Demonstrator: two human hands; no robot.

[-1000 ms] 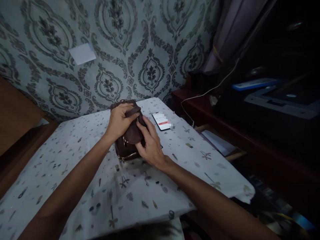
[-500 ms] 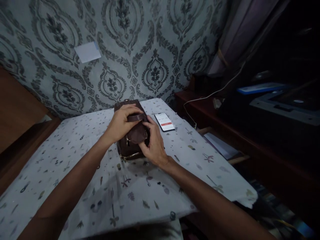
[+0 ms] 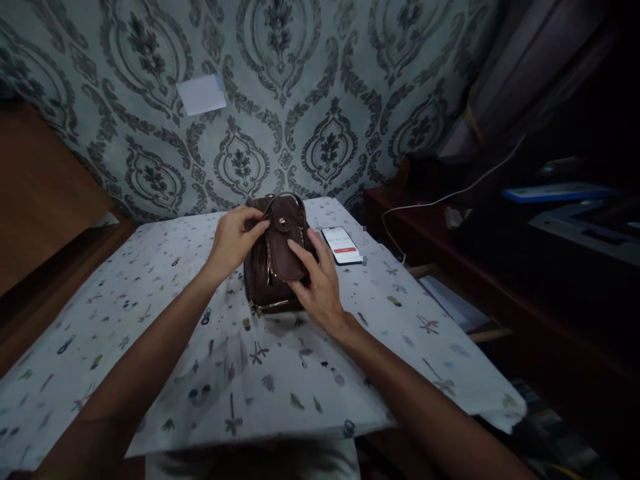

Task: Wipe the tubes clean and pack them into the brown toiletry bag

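Note:
A brown leather handbag (image 3: 260, 287) with gold zips lies on the patterned tablecloth. Its front flap (image 3: 287, 257) carries a round gold stud near the top, and a thin carry strap (image 3: 295, 197) loops over the bag's far end. At the bag's upper left, my left hand (image 3: 235, 240) pinches the strap between thumb and fingers. My right hand (image 3: 320, 283) lies along the bag's right side with fingers apart, its fingertips touching the flap and the thumb near the flap's lower edge.
A phone (image 3: 343, 245) with a lit screen lies right of the bag. White cloth with small printed motifs covers the table (image 3: 200, 400). A wooden panel (image 3: 45, 193) stands at left, a dark red desk (image 3: 385, 203) at right. A white cable (image 3: 450, 197) hangs there.
My left hand has drawn back leftward from over the bag, uncovering the stud and flap. The strap now loops toward the far end. My right fingers have spread over the flap. The view has shifted slightly.

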